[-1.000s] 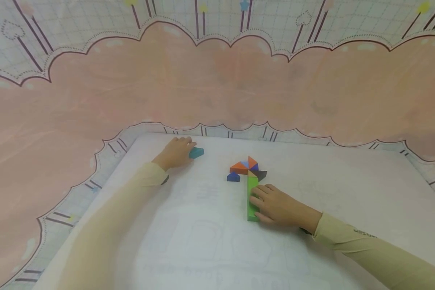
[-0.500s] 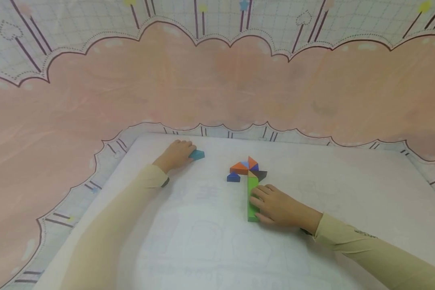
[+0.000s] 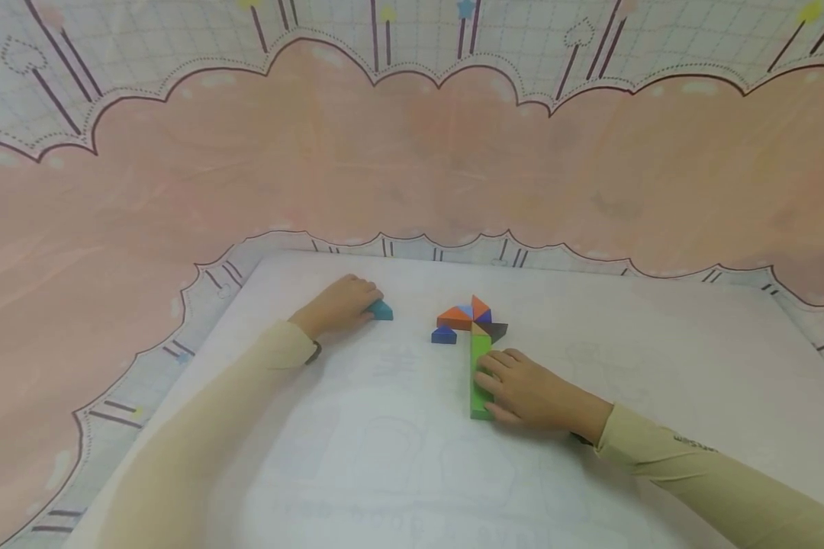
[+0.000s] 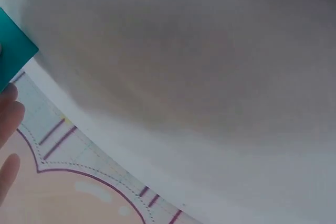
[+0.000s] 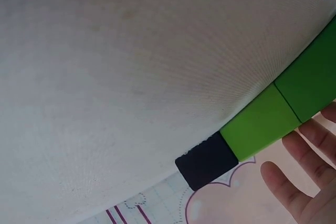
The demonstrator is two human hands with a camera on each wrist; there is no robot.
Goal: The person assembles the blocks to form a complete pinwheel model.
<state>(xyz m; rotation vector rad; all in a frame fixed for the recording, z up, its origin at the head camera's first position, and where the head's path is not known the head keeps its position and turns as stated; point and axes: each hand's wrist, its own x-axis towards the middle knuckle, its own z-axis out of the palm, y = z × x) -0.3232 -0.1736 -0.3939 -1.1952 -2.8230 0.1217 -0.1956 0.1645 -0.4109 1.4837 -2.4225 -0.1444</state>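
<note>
My left hand pinches a teal toy block low over the left part of the white tabletop; a corner of that block shows in the left wrist view too. To its right lies a pinwheel of blocks with an orange triangle block, blue and tan pieces and a black block. Just left of the pinwheel sits a separate dark blue triangle block. Below runs a stem of light green block and darker green block, end to end. My right hand rests on the stem, fingers loosely extended.
The white tabletop spreads around the blocks. Patterned cloth or paper with pink cloud shapes borders it at the back and along the left side.
My left hand has moved slightly toward me and to the right with the teal block, which has turned. The right hand and the laid-out blocks stay in place.
</note>
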